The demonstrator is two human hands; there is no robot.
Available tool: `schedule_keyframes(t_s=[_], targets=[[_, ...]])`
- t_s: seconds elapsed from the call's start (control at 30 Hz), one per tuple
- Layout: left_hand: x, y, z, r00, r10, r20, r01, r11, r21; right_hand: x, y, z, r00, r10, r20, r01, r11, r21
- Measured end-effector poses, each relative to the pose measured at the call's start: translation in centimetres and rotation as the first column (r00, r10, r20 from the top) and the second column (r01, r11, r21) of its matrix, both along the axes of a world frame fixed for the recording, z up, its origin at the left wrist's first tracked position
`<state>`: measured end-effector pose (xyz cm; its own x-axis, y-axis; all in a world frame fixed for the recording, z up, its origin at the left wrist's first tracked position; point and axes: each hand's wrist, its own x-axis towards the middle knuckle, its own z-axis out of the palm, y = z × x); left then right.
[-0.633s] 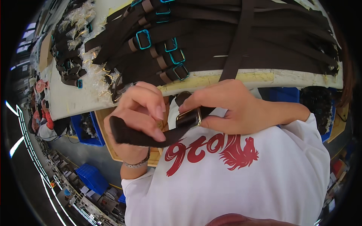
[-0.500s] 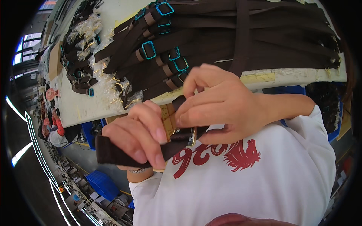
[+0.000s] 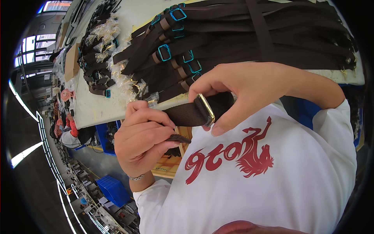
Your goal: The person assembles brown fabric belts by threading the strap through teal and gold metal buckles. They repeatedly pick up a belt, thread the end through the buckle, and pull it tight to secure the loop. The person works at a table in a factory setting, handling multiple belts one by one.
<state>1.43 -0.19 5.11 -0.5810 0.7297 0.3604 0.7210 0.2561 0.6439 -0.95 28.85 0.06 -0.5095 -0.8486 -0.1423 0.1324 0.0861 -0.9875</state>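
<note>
While most of the stock lies on the white worktable, one dark brown webbing strap is lifted off it and held at chest height between both hands, likely so the hardware can be worked in the air close to the eyes. Far left edge of the table: small bagged strap pieces in clear wrappers, piled apart from the long ones. Left hand is curled closed, fingertips pinching the strap's loose end, which pokes out just past the thumb; a thin bracelet sits on that wrist. Mid-strap, a gold metal buckle wraps the webbing. Right hand clamps it, thumb below and fingers over the top, steadying the buckle while the left keeps the tail taut. Behind, along the table's near edge to its right end, a fanned stack of finished straps with teal rectangular sliders, ends aligned, seemingly sorted as one batch.
</note>
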Motion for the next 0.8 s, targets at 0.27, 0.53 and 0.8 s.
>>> schedule_keyframes(t_s=[0.27, 0.53, 0.8], targets=[[1.5, 1.2, -3.2, 0.909, 0.223, 0.352, -0.197, 0.974, -0.109, 2.9, 0.1, -2.5, 0.983, -0.117, -0.139, 0.141, 0.973, 0.18], [2.8, 1.9, -4.6, 0.745, 0.363, 0.56, -0.263, 0.931, -0.254, 4.4, 0.9, -2.9, 0.986, -0.023, 0.166, 0.001, 0.991, 0.135], [2.7, 1.6, -5.6, 0.749, 0.225, 0.623, -0.193, 0.974, -0.119, 5.5, 0.3, -3.6, 0.971, -0.173, 0.163, 0.165, 0.984, 0.062]])
